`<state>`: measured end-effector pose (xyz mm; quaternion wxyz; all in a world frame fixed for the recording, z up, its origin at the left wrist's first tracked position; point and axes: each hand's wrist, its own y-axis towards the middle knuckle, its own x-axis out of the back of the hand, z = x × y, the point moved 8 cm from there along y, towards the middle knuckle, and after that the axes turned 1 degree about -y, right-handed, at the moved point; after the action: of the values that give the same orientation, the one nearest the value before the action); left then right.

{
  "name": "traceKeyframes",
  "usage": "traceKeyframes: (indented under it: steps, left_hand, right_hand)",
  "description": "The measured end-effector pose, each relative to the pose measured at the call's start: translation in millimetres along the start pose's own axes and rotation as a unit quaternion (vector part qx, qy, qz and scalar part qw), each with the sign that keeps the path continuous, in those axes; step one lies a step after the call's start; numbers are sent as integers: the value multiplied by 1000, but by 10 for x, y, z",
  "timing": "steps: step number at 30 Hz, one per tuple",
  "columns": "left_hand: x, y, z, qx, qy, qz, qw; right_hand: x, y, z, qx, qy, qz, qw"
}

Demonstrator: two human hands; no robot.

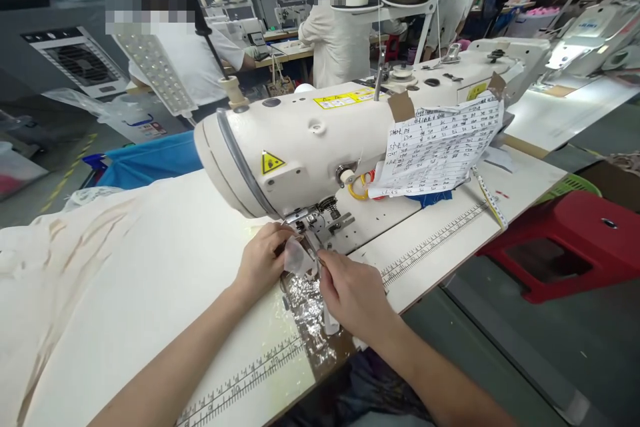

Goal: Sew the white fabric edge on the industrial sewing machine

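While fabric is fed: it is to be kept flat.
Left hand [263,260]: fingers pinched on small pale piece [299,258], at presser foot [313,226].
Right hand [353,294]: fingertips pinched on its edge, kept off needle.

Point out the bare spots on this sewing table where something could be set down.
Bare table lies left of the left hand, up to the heaped cloth. Another patch runs beyond the ruler strip, below the taped paper. Crowded around the small white fabric piece and right hand.
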<state>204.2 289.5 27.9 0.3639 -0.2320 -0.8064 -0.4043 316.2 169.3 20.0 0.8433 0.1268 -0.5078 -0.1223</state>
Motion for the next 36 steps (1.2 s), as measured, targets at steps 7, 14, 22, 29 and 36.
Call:
traceKeyframes:
  steps: [7,14,22,29,36]
  left_hand:
    - [-24,-21,6,-6,28,-1,1000]
    - [-96,-2,59,18,67,40,997]
    - [-36,-6,112,41,24,27,998]
    - [-11,-4,-128,-70,108,-8,992]
    - [-31,9,-240,-124,120,72,982]
  right_hand:
    - [-11,5,0,1,-4,10,1000]
    - [-19,9,21,14,-35,24,999]
    - [-31,-7,1,5,-17,24,1000]
    - [-35,28,7,-7,-45,47,998]
    - [0,-54,46,1,-57,24,998]
